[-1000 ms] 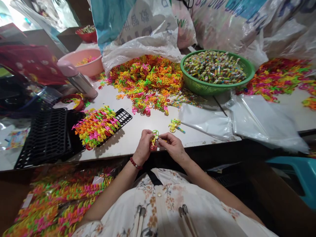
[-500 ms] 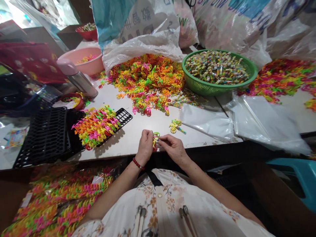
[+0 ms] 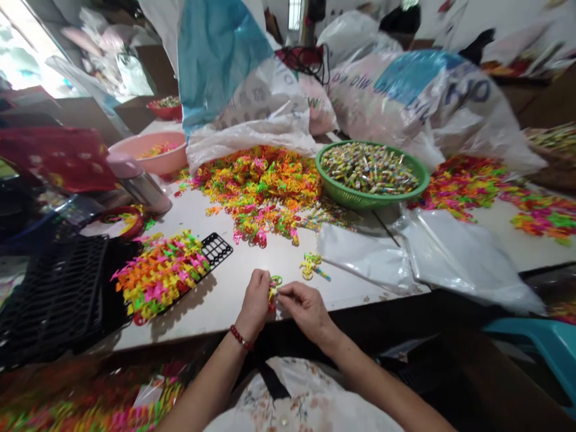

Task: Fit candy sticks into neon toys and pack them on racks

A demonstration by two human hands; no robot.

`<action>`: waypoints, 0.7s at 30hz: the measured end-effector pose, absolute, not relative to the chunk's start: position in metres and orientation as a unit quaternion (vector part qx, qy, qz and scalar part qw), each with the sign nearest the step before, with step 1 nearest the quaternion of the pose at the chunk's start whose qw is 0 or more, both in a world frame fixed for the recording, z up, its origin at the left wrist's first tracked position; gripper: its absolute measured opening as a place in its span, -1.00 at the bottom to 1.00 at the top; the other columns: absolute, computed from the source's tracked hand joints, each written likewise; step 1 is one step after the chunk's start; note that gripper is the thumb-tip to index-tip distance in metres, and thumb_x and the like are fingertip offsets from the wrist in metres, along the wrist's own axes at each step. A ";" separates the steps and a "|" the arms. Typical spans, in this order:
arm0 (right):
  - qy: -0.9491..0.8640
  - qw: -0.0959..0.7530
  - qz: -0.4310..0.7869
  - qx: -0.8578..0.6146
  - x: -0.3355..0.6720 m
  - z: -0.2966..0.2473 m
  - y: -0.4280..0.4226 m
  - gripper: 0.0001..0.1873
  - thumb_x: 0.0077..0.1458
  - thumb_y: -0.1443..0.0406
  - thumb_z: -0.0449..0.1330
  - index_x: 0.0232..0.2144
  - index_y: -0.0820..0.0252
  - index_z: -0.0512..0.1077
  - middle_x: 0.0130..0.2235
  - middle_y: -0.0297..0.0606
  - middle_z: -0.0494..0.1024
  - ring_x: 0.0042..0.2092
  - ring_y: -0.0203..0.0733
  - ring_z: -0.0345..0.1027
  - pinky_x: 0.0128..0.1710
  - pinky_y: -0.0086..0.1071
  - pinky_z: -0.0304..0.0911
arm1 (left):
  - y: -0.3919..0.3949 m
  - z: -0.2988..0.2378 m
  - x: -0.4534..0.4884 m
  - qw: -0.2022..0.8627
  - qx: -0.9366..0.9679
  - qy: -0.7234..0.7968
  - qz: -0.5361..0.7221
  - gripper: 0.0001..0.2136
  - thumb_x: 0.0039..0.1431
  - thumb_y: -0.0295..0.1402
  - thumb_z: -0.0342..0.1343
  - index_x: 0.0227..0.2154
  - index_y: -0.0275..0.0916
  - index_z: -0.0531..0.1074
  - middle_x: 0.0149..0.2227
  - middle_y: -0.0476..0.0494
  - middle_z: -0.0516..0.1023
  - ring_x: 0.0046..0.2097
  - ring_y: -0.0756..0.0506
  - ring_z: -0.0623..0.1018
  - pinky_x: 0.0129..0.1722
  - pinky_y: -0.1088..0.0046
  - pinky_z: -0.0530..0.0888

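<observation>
My left hand point(image 3: 255, 303) is closed around a few small plastic pieces point(image 3: 273, 290) in green, yellow and red, whose ends stick out beside the thumb. My right hand point(image 3: 306, 309) is pinched, its fingertips right at those pieces; what lies between them is too small to make out. Just beyond, on the white table, lie a yellow plastic piece point(image 3: 308, 267) and a thin patterned tube point(image 3: 322, 274). To the left, a black grid rack point(image 3: 217, 248) carries rows of bright plastic pieces point(image 3: 164, 273).
A large heap of coloured pieces point(image 3: 265, 186) lies behind my hands. Beside it stands a green basket point(image 3: 373, 201) full of small patterned tubes. Clear plastic bags point(image 3: 366, 255) lie at the right, black racks point(image 3: 54, 288) and a flask point(image 3: 141, 186) at the left.
The camera view has tilted up, so everything sits lower in the picture. My right fingertips have drawn slightly away from the pieces in my left hand, which stays closed.
</observation>
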State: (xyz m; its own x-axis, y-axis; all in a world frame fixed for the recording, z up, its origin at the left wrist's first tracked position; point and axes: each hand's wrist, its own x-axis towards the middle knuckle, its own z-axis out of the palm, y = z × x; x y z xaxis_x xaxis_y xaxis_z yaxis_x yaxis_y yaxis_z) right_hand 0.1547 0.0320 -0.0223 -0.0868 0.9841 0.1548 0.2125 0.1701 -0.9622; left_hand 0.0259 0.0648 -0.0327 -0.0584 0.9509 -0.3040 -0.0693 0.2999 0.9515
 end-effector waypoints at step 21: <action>-0.748 0.090 -0.002 -0.657 0.229 -0.018 0.213 -0.74 0.03 0.38 0.23 -0.18 0.39 0.46 -0.13 0.11 0.51 -0.03 0.08 0.30 -0.01 -0.20 0.16 | 0.196 -0.028 0.092 0.190 0.661 0.657 0.308 -0.68 -0.04 -0.11 0.25 -0.65 -0.25 0.38 -0.30 -0.32 0.49 0.02 -0.38 0.33 0.09 0.00 0.08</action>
